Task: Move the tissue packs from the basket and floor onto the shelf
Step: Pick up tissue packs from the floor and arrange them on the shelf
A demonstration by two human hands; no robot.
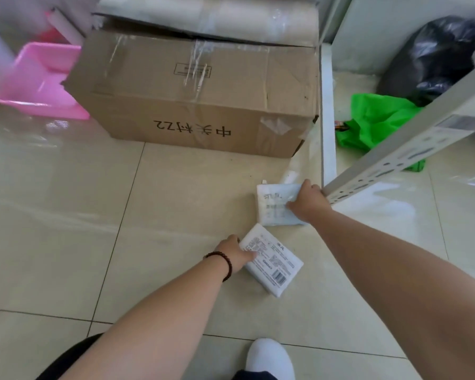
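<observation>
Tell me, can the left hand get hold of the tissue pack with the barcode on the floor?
Probably yes. The left hand already rests on the near edge of the barcode tissue pack, which lies flat on the tiled floor with nothing over it.

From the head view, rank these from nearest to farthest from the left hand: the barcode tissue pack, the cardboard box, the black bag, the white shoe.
1. Barcode tissue pack: under the left hand, on the floor.
2. White shoe: below, toward the person.
3. Cardboard box: ahead on the floor.
4. Black bag: far right, behind the shelf post.
</observation>
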